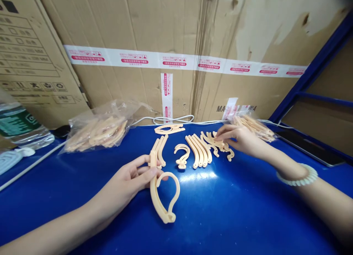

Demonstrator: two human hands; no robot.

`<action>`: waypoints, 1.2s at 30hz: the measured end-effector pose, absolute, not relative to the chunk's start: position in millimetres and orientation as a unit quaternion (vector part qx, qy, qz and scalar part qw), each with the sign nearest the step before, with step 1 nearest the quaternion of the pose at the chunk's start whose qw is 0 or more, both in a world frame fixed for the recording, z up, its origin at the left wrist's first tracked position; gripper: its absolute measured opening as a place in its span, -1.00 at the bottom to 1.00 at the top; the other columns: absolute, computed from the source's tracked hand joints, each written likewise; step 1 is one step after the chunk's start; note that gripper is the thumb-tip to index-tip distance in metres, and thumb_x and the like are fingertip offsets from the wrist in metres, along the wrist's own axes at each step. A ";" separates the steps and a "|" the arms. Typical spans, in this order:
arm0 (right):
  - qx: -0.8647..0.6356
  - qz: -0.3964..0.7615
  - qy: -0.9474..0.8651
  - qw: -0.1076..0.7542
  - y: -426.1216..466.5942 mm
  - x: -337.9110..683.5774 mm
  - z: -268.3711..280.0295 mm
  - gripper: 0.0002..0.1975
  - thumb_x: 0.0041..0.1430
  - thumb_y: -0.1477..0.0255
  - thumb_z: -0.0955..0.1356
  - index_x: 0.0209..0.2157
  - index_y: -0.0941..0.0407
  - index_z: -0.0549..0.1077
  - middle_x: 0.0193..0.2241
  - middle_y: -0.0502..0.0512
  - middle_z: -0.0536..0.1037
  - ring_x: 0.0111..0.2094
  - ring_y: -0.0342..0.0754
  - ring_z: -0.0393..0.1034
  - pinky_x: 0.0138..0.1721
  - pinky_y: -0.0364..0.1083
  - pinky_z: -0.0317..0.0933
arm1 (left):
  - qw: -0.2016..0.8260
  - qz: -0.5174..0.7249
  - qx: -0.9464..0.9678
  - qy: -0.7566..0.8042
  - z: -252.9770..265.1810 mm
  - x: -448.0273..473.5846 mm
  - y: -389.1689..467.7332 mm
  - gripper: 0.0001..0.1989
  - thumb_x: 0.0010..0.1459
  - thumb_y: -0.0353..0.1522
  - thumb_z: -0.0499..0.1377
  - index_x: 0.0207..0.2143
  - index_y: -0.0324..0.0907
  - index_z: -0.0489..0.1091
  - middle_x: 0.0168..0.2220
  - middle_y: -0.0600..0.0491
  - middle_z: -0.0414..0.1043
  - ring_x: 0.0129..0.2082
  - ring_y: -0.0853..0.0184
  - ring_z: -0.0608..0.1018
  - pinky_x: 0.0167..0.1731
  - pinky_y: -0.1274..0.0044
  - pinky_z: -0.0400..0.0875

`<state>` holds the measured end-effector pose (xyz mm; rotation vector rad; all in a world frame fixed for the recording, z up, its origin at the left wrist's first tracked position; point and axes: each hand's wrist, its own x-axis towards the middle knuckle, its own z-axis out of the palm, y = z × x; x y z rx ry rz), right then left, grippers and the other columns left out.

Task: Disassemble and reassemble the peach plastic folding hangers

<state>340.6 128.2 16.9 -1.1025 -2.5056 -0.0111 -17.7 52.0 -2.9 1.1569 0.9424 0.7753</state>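
Nearest camera: curved arm [154,192] with hook [178,190] joined at its lower end. Left hand [142,172] pinches the arm near its upper end, thumb and fingers closed on it; hook lies right of the grip.

Left to right: bottle [16,119], far left of left grip. Bag of pieces [100,132], beyond it, leftward. Loose arms [164,152], just beyond the held one. Loose hook [182,161], between both hands. Row of arms [204,155], left of right hand. Right hand [234,137]: thumb and fingertips close together at small-piece pile [220,145]; cannot tell if one is gripped. Second bag [255,127], just beyond.
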 end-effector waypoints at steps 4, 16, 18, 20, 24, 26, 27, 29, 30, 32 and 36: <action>-0.380 -0.027 -0.911 0.161 129.0 343.1 16.2 -0.62 0.10 0.71 0.18 -0.30 0.13 0.57 -0.24 0.18 0.55 -0.25 0.00 0.48 -0.20 0.00 0.40 | 0.666 0.362 0.501 0.418 -3.7 -16.6 53.6 -0.64 0.14 -0.23 0.30 -0.05 -0.16 0.37 -0.25 0.01 0.58 -0.15 0.26 0.56 -0.07 0.46 0.42; -0.149 -0.096 -0.960 0.215 25.0 227.1 12.3 -0.69 0.39 0.40 0.23 0.02 0.27 0.43 -0.03 0.20 0.52 0.02 0.08 0.29 0.02 0.05 0.15 | 0.670 0.374 0.512 0.386 -4.8 -12.0 47.7 -0.70 0.17 -0.27 0.28 -0.11 -0.18 0.33 -0.26 -0.01 0.60 -0.23 0.28 0.62 -0.15 0.47 0.51; -0.150 -0.116 -0.956 0.222 24.3 225.8 6.2 -0.73 0.40 0.51 0.19 -0.03 0.27 0.46 -0.12 0.18 0.55 -0.04 0.07 0.32 -0.02 0.04 0.13 | 0.671 0.373 0.514 0.382 -5.6 -10.5 46.7 -0.73 0.17 -0.27 0.28 -0.15 -0.19 0.32 -0.28 -0.01 0.60 -0.24 0.29 0.62 -0.16 0.48 0.51; -0.159 -0.105 -0.955 0.227 26.0 227.4 2.8 -0.74 0.38 0.55 0.19 -0.10 0.23 0.49 -0.21 0.15 0.56 -0.14 0.05 0.33 -0.09 0.04 0.13 | 0.660 0.378 0.523 0.385 -7.2 -9.7 45.8 -0.74 0.19 -0.26 0.25 -0.15 -0.18 0.30 -0.24 -0.02 0.58 -0.26 0.31 0.61 -0.17 0.48 0.52; -0.194 -0.052 -0.949 0.242 26.4 230.0 2.4 -0.79 0.36 0.49 0.23 -0.18 0.19 0.50 -0.29 0.14 0.51 -0.23 0.05 0.26 -0.18 0.05 0.10 | 0.540 0.440 0.587 0.412 -11.8 -12.1 43.3 -0.55 0.17 -0.28 0.26 0.05 -0.04 0.17 0.01 -0.04 0.44 -0.15 0.23 0.60 -0.25 0.43 0.56; -0.213 -0.031 -0.944 0.248 24.9 229.3 3.0 -0.80 0.35 0.49 0.23 -0.18 0.19 0.49 -0.31 0.14 0.49 -0.24 0.05 0.24 -0.20 0.05 0.08 | 0.380 0.481 0.672 0.416 -13.7 -14.9 40.7 -0.45 0.13 -0.33 0.29 0.12 0.04 0.14 0.15 -0.03 0.29 0.07 0.15 0.48 -0.07 0.34 0.50; -0.222 -0.020 -0.942 0.251 24.0 228.4 3.1 -0.80 0.35 0.49 0.23 -0.17 0.19 0.49 -0.32 0.14 0.48 -0.25 0.05 0.23 -0.21 0.04 0.07 | 0.281 0.485 0.722 0.404 -14.5 -16.0 38.8 -0.46 0.13 -0.35 0.30 0.11 0.04 0.19 0.17 -0.01 0.26 0.15 0.14 0.40 0.05 0.30 0.41; -0.234 -0.003 -0.938 0.255 21.4 226.0 2.8 -0.81 0.34 0.49 0.24 -0.19 0.20 0.48 -0.34 0.13 0.46 -0.27 0.03 0.21 -0.23 0.04 0.05 | 0.100 0.454 0.813 0.352 -15.6 -16.8 34.0 -0.59 0.13 -0.38 0.31 0.02 -0.01 0.33 0.11 0.03 0.36 0.20 0.15 0.33 0.22 0.23 0.15; -0.237 0.002 -0.936 0.259 19.8 224.6 2.4 -0.82 0.34 0.49 0.25 -0.20 0.20 0.48 -0.35 0.13 0.45 -0.28 0.03 0.20 -0.23 0.03 0.04 | 0.037 0.427 0.846 0.316 -16.2 -16.2 31.3 -0.67 0.14 -0.37 0.31 -0.04 -0.04 0.38 0.02 0.05 0.45 0.16 0.16 0.37 0.26 0.20 0.04; -0.240 0.010 -0.934 0.263 15.9 221.8 1.3 -0.83 0.33 0.51 0.25 -0.24 0.21 0.47 -0.38 0.11 0.44 -0.30 0.01 0.19 -0.21 0.04 0.02 | -0.020 0.383 0.888 0.254 -17.1 -13.2 25.8 -0.84 0.22 -0.35 0.24 -0.14 -0.09 0.42 -0.18 0.11 0.56 0.01 0.23 0.49 0.27 0.21 -0.05; -0.238 0.015 -0.932 0.272 8.9 217.6 -1.8 -0.79 0.34 0.53 0.23 -0.32 0.19 0.47 -0.44 0.06 0.41 -0.37 -0.04 0.18 -0.25 0.02 -0.04 | -0.018 0.287 0.933 0.217 -16.1 -6.5 19.9 -0.82 0.35 -0.39 0.03 -0.29 -0.16 0.41 -0.38 0.11 0.53 -0.32 0.33 0.54 0.12 0.35 0.13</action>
